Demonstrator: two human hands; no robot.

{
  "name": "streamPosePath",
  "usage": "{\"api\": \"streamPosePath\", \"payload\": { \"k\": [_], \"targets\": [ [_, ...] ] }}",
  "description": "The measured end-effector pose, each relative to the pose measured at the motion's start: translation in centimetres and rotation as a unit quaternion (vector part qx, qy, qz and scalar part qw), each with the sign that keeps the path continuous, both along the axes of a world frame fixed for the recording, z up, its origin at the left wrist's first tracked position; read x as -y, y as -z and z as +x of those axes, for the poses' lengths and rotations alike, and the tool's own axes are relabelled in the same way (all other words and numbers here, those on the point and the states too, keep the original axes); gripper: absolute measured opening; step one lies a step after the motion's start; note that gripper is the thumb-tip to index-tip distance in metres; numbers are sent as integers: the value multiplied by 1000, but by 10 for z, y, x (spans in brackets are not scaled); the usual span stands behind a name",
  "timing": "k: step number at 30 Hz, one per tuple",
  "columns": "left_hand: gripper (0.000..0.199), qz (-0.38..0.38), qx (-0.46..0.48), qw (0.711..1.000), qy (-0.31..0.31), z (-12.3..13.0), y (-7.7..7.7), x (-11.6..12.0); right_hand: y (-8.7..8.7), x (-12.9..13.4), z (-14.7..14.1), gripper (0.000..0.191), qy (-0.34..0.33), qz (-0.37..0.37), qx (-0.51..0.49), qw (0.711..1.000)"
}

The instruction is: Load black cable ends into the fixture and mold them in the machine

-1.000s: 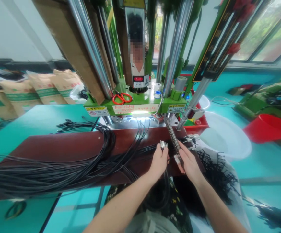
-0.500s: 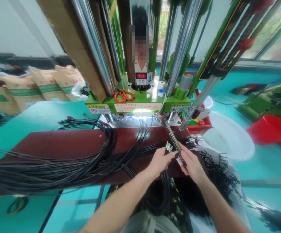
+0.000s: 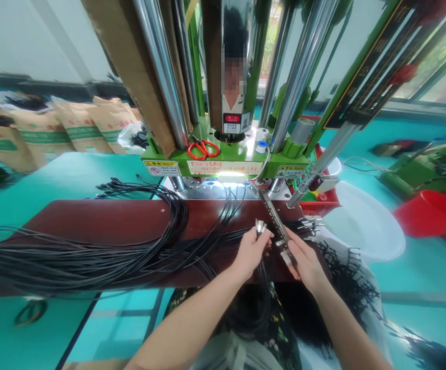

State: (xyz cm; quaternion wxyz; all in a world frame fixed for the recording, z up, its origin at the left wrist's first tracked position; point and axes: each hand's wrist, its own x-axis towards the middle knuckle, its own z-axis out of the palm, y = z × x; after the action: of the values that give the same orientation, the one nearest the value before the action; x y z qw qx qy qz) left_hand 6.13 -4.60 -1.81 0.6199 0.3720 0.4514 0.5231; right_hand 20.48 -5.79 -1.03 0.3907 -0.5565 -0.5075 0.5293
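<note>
My left hand (image 3: 251,250) is closed round a bundle of black cables (image 3: 263,298). Their silvery connector ends (image 3: 260,226) stick up above the thumb, and the cables hang down in a loop over my lap. My right hand (image 3: 303,259) grips the near end of a long narrow metal bar (image 3: 275,216) with small fittings along it. The bar slants away across the brown board (image 3: 91,218), its far end by the press. A small gap separates the left hand from the bar. Fingers hide part of both held things.
Ahead stands a green press (image 3: 242,154) with steel columns and a lit work area. Red-handled scissors (image 3: 203,149) lie on it. Many black cables (image 3: 103,262) spread over the board's left. More cable ends (image 3: 346,272) are heaped at right, near a white basin (image 3: 361,221) and red bucket (image 3: 423,213).
My left hand has moved a little left, away from the bar, with the cable bundle upright in it. My right hand still holds the bar. The view has shifted slightly.
</note>
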Motion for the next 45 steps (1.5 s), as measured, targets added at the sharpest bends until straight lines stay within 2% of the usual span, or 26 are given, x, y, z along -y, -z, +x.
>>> {"api": "streamPosePath", "payload": {
  "k": [3,6,10,15,20,22,26,29,31,33,38,45],
  "targets": [
    [28,-37,81,995,-53,-6,-6,-2,1,-3,3,60,9,-9,-29,999],
    [28,-76,90,993,-3,-6,-5,-2,1,-3,3,58,3,-14,-33,999],
    [29,-58,31,995,70,-2,-1,-1,0,-1,0,57,-9,-11,-14,1000],
    [34,-52,10,996,66,-1,-1,-1,1,0,4,56,-38,-2,15,999],
    [33,-66,5,997,35,-2,1,2,4,-2,7,59,-114,11,75,991],
    [33,-56,2,998,29,-2,3,3,5,-2,6,59,-121,13,82,989],
    [31,-20,-15,1000,-11,-3,2,1,2,-1,3,56,-62,9,48,997],
    [32,-15,27,995,-90,-6,1,-1,-2,0,2,55,-30,3,12,999],
    [30,-21,58,992,-113,-7,2,-1,-4,0,1,56,-15,-15,0,1000],
    [29,-28,62,993,-98,-9,3,-1,-5,-1,1,56,-13,-30,0,999],
    [33,-40,0,999,-15,-11,5,-1,-4,-1,4,54,-50,-20,7,999],
    [33,-57,-16,998,-32,-13,4,-1,-4,-2,8,52,-81,-20,22,996]
  ]
}}
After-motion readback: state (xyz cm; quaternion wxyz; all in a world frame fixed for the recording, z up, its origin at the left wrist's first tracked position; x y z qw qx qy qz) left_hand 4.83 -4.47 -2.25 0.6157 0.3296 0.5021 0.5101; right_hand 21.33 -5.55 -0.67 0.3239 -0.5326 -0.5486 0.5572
